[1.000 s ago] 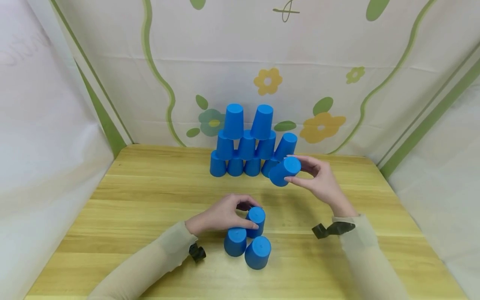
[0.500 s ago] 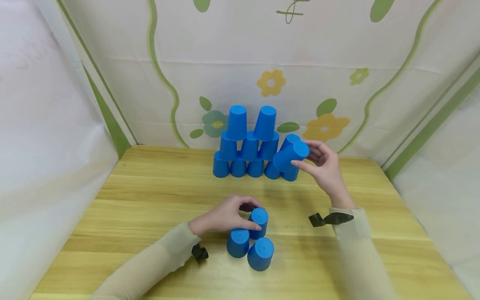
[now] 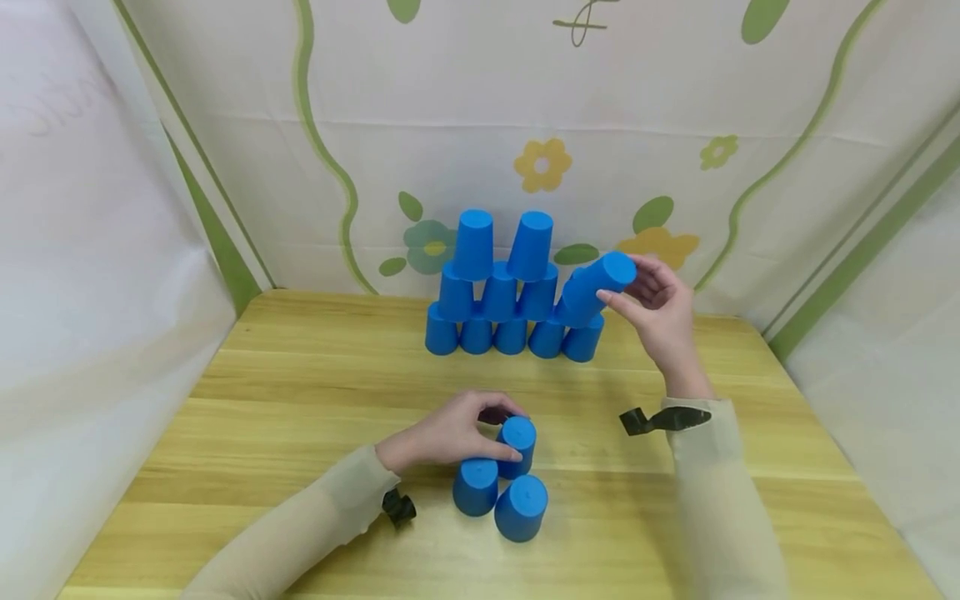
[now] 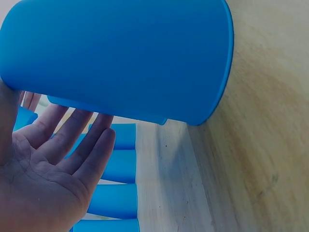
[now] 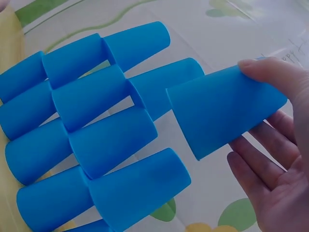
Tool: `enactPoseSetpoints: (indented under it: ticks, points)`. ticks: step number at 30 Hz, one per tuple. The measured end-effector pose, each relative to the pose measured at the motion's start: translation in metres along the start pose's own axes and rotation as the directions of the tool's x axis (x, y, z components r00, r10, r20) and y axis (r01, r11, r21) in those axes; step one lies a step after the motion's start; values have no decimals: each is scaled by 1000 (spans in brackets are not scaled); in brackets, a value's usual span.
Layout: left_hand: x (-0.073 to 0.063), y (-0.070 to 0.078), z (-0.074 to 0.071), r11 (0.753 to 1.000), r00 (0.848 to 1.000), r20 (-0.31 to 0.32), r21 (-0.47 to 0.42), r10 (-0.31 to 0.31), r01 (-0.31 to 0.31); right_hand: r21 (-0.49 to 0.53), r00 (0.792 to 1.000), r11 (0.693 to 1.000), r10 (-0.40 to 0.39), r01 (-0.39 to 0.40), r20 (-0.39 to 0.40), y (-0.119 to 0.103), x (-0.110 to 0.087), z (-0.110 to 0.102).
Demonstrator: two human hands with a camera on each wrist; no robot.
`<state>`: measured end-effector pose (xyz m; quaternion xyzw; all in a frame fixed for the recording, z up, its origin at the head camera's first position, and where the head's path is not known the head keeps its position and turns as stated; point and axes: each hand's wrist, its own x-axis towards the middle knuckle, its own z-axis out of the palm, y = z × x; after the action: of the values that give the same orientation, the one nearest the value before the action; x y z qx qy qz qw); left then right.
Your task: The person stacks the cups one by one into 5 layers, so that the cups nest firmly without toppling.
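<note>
My right hand [image 3: 663, 312] pinches an upside-down blue cup [image 3: 600, 287] between thumb and fingers. Tilted, this cup overlaps the right end of the cup pyramid [image 3: 498, 292] in the head view; the right wrist view shows its rim beside the upper cups, level with the top row. Nearer the person, my left hand [image 3: 450, 429] grips an upside-down blue cup [image 3: 519, 442], thumb in front and fingers behind. Two more cups stand against or near it, one at left [image 3: 476, 490] and one in front [image 3: 521, 510]. A large blue cup [image 4: 116, 53] covers much of the left wrist view.
The pyramid has a bottom row of several cups, a second row of several, and two cups [image 3: 474, 246] on top. It stands near the wooden table's [image 3: 315, 367] back edge, before a flower-printed curtain [image 3: 435, 142]. White cloth [image 3: 97, 250] hangs at the left.
My right hand has raised its cup from in front of the pyramid's lower right end, up and to the right, above the second row. The left hand keeps its grip in place.
</note>
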<state>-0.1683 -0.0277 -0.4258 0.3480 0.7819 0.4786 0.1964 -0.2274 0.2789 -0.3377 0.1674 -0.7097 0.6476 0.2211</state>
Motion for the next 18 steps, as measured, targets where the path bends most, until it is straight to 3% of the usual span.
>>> enactPoseSetpoints:
  ticks: [9, 18]
  points:
    - [1, -2, 0, 1000, 1000, 4, -9, 3, -3, -43, 999, 999, 12, -14, -45, -8, 22, -4]
    - [1, -2, 0, 1000, 1000, 0, -10, 0, 0, -253, 997, 967, 22, -2, 76, -3, 37, 2]
